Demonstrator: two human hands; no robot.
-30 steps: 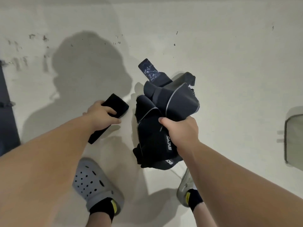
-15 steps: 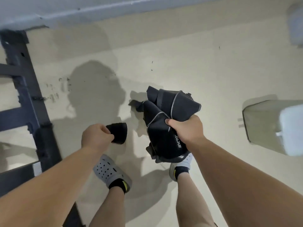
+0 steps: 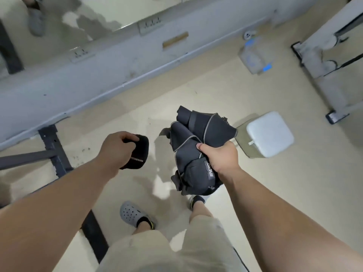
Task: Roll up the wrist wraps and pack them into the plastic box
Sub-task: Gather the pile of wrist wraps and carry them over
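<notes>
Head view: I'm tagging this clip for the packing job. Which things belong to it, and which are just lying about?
Job: black wrap gripped by the left hand; bundle of wraps gripped by the right hand; clear plastic box on the floor ahead.
Lying about: white stool; black metal frame; wall sockets.

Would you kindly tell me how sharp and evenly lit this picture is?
Head view: the rolled wrap in the left hand and the bundle in the right hand look fairly sharp; the clear box by the wall is blurred; soft shadows and bright patches mottle the floor below the bundle.
</notes>
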